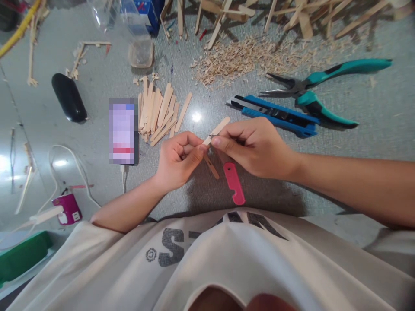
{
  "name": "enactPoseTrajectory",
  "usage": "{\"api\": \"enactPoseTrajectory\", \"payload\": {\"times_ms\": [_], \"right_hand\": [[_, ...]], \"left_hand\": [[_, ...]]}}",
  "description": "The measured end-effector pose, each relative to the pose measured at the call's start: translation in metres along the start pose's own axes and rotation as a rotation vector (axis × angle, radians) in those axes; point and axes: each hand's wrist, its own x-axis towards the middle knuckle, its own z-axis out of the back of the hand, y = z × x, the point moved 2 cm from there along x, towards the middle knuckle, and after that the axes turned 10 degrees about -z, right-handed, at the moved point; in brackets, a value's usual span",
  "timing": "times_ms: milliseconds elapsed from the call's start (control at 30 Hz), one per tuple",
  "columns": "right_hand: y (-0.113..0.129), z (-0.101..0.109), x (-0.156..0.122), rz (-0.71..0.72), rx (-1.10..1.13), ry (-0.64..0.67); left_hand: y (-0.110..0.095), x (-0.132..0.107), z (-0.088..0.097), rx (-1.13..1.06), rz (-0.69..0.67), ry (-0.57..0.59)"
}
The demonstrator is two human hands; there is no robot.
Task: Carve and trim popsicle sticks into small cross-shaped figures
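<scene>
The thin stick [223,124] between my hands could snap or split if I press or bend it too hard. A dark edge [210,136] shows on it beside my right thumb; I can't tell whether it is a blade, but if so, a slip could cut my left thumb, which is very near. My right hand could also brush the blue cutter [275,115], just beyond and right of the stick.

My left hand [183,160] is closed, thumb and forefinger pinching the stick's near end. My right hand [259,147] is closed too, pinching at about its middle; whether it grips anything else, I can't tell. The stick's far end juts free over the bench [97,86].

On the near side of the stick are a slotted stick [214,172] and a pink tool [238,185], its top close under my right hand. A loose pile [155,112] of sticks lies left of and beyond the held one.
</scene>
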Motion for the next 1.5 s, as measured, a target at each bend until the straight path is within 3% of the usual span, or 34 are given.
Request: {"api": "enactPoseTrajectory", "payload": {"times_ms": [333,667,867,1133,1267,1500], "right_hand": [[0.005,-0.002,0.0,0.007,0.058,0.039],[-0.005,0.001,0.001,-0.068,0.14,-0.06],[-0.006,0.002,0.003,-0.079,0.134,-0.114],[-0.008,-0.001,0.003,-0.049,0.045,-0.17],[-0.008,-0.002,0.001,0.035,-0.046,-0.176],[-0.014,-0.003,0.0,0.086,-0.093,-0.161]], "left_hand": [[-0.005,-0.005,-0.004,0.045,-0.025,0.016],[0.007,-0.008,-0.004,0.0,-0.01,-0.102],[0.004,-0.004,-0.006,-0.126,-0.026,-0.101],[0.002,-0.002,-0.005,-0.113,-0.008,-0.202],[0.001,-0.004,-0.006,-0.061,-0.003,-0.248],[-0.005,-0.005,-0.007,0.068,-0.053,-0.249]]}}
